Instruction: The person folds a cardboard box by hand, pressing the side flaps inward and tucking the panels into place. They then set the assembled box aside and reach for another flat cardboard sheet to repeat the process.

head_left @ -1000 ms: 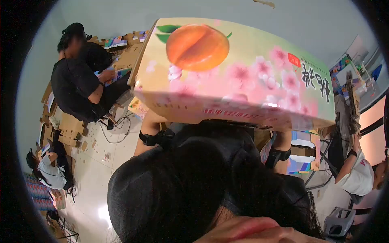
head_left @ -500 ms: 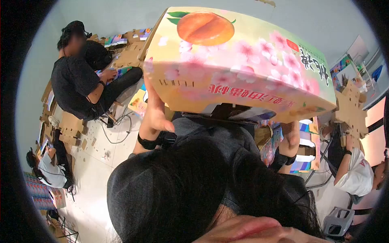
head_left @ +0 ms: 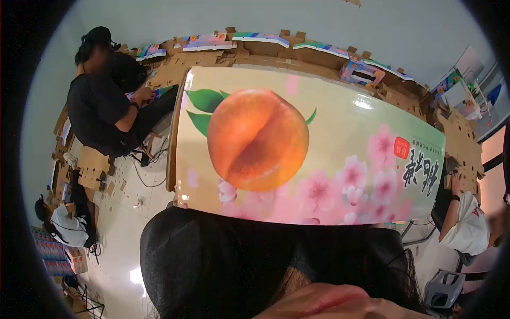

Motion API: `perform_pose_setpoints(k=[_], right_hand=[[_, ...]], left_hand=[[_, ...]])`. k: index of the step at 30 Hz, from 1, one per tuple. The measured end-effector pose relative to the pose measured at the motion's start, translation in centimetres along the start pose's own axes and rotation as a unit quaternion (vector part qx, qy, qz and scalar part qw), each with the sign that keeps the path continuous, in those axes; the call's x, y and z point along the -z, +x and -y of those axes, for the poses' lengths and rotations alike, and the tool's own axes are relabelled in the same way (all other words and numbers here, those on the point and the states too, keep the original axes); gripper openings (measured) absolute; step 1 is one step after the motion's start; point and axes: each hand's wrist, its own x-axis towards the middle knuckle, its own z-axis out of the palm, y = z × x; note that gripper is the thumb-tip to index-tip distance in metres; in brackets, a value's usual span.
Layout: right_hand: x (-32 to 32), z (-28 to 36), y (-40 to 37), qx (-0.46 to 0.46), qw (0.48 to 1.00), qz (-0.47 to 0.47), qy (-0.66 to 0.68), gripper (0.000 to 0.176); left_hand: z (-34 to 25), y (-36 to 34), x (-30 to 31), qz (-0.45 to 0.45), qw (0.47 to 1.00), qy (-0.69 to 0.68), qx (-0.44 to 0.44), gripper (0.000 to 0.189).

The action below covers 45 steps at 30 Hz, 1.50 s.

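A large cardboard fruit box (head_left: 340,138), printed with a peach, pink blossoms and dark lettering, fills the middle of the view right in front of my chest. Its broad printed face is turned up toward me, and the brown raw edge of the board shows along its left side. Both my left hand and my right hand are hidden behind or beneath the box, so their fingers and grip cannot be seen.
Flattened cardboard and printed box pieces (head_left: 260,38) line the wall behind. A person in black (head_left: 101,106) sits at the left, another in white (head_left: 69,226) lower left, a third (head_left: 465,226) at right. A grey stool (head_left: 443,290) stands lower right.
The box has come down and tilted, so its peach face now lies toward me and its lettered pink side has gone from sight. Both hands, visible before at its lower edges, are now covered.
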Motion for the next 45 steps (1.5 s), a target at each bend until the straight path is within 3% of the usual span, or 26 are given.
perform_pose_setpoints(k=[11, 19, 20, 24, 28, 29, 32, 33, 36, 39, 42, 45], right_hand=[[-0.7, -0.8, 1.1, -0.013, 1.000, -0.006, 0.007, 0.116], [-1.4, -4.9, 5.9, -0.067, 0.998, -0.023, 0.004, 0.118], [-1.2, -5.9, 6.6, -0.065, 0.998, -0.015, -0.003, 0.119], [0.6, -10.7, 7.5, -0.007, 0.995, 0.075, -0.070, 0.120], [-0.6, -9.5, 7.7, -0.187, 0.959, 0.136, -0.163, 0.118], [0.0, -11.7, 7.4, -0.191, 0.961, 0.145, -0.138, 0.115], [-2.4, -10.5, 7.5, -0.214, 0.951, 0.140, -0.172, 0.110], [-1.7, -12.6, 7.4, -0.172, 0.961, 0.131, -0.174, 0.102], [-3.1, -15.1, 7.6, -0.171, 0.977, 0.043, -0.123, 0.091], [-3.1, -17.8, 8.4, -0.228, 0.970, -0.002, -0.081, 0.081], [-3.3, -18.5, 9.8, -0.251, 0.967, -0.016, -0.050, 0.074], [-3.6, -18.2, 10.6, -0.339, 0.940, -0.027, -0.010, 0.069]], left_hand=[[-0.3, 1.6, 0.3, -0.026, 1.000, 0.011, 0.011, 0.096], [1.1, 5.8, 0.7, -0.052, 0.994, 0.085, 0.049, 0.096], [2.4, 6.4, 1.2, -0.042, 0.989, 0.131, 0.043, 0.099], [4.7, 7.5, 1.3, -0.032, 0.989, 0.057, 0.134, 0.109], [9.2, 7.3, 1.5, -0.070, 0.984, 0.014, 0.161, 0.115], [10.0, 7.4, 1.5, -0.066, 0.986, 0.021, 0.154, 0.116], [10.9, 7.7, 1.3, -0.071, 0.988, 0.070, 0.121, 0.117], [11.3, 7.9, 1.4, -0.076, 0.987, 0.091, 0.109, 0.117], [13.6, 8.6, 1.0, -0.115, 0.984, 0.100, 0.093, 0.105], [14.3, 9.8, 0.9, -0.136, 0.976, -0.010, 0.170, 0.089], [14.8, 10.9, 0.9, -0.164, 0.968, -0.065, 0.177, 0.079], [17.2, 12.0, 1.9, -0.179, 0.959, -0.135, 0.175, 0.071]])
